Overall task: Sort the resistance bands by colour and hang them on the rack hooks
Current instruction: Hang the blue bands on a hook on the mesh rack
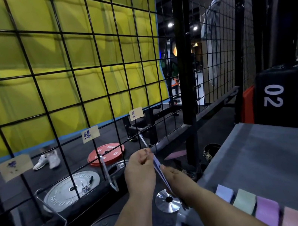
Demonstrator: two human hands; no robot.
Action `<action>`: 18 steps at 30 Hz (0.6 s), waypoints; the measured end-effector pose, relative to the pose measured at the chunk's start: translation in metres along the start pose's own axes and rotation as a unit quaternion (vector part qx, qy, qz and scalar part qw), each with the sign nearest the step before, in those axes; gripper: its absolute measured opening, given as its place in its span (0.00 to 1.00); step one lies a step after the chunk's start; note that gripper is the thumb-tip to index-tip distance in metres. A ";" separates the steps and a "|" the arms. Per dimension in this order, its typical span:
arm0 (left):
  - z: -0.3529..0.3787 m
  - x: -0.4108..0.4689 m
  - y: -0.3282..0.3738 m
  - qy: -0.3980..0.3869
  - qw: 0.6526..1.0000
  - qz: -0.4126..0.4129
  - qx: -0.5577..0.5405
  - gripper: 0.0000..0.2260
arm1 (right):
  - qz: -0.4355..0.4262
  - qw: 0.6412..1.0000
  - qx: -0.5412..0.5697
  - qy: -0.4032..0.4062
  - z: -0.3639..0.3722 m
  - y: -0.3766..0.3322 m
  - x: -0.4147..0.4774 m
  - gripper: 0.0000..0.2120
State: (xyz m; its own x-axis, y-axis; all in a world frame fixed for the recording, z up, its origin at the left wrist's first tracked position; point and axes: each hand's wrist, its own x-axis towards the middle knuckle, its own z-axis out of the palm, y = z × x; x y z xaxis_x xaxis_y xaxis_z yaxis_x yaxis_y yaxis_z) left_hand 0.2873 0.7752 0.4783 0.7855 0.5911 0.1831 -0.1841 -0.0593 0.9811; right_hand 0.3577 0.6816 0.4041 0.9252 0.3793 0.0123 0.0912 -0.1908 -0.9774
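1. Band (158,168), blue, is stretched between both hands, just below the right hook (143,139).
2. Left hand (139,169) pinches its top end; right hand (175,176) grips the lower end.
3. Best to keep the loop open, lift it over the hook tip, then let go.

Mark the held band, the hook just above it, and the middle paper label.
band (156,164), head view, its pale flat stretch.
hook (143,139), head view, midway along its slanting metal arm.
middle paper label (90,134), head view, centre of the paper, on the writing.
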 end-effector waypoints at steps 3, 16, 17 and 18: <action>-0.002 -0.006 0.000 -0.006 0.997 0.031 0.069 0.08 | 0.008 1.000 0.001 -0.005 0.002 0.003 -0.002 0.17; -0.001 -0.024 -0.020 -0.052 0.950 0.087 0.294 0.11 | -0.004 1.000 0.002 -0.008 0.001 -0.002 -0.019 0.20; 0.000 -0.024 -0.023 -0.058 0.948 0.077 0.303 0.10 | -0.007 1.000 -0.002 -0.005 0.000 -0.003 -0.021 0.19; 0.000 -0.023 -0.025 -0.067 0.946 0.063 0.311 0.10 | -0.007 1.000 -0.003 -0.002 -0.002 -0.003 -0.022 0.19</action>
State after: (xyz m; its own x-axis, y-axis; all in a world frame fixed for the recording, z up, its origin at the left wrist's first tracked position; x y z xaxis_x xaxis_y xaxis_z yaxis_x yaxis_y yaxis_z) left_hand 0.2733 0.7629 0.4494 0.8562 0.4428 0.2661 0.0699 -0.6096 0.7897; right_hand 0.3380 0.6724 0.4071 0.9222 0.3860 0.0244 0.1056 -0.1906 -0.9760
